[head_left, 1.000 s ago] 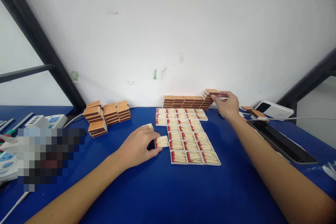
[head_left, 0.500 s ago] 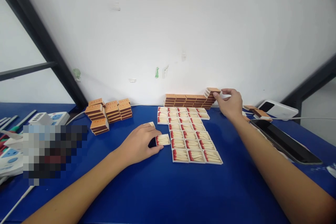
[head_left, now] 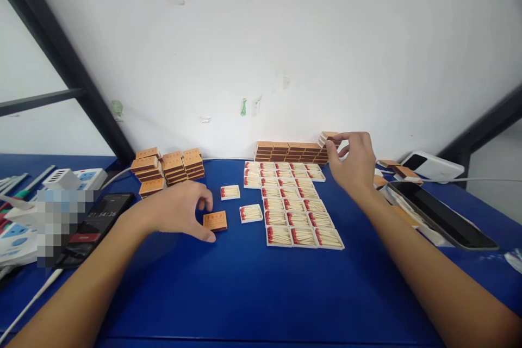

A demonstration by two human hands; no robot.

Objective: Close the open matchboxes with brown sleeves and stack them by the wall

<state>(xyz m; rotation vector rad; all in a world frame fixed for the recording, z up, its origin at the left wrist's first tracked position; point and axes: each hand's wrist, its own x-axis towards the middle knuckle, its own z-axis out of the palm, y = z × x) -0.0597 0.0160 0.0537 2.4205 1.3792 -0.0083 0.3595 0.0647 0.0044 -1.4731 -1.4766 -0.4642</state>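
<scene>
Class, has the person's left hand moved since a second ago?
Yes. The left hand has drawn leftward, away from the grid of open match trays, to an orange matchbox sleeve.

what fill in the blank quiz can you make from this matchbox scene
The left hand touches a lone orange sleeve lying on the ____ table.
The right hand pinches the top sleeve of the row stacked against the ____.
The open trays hold matches with ____ heads.
Missing: blue; wall; red.
</scene>
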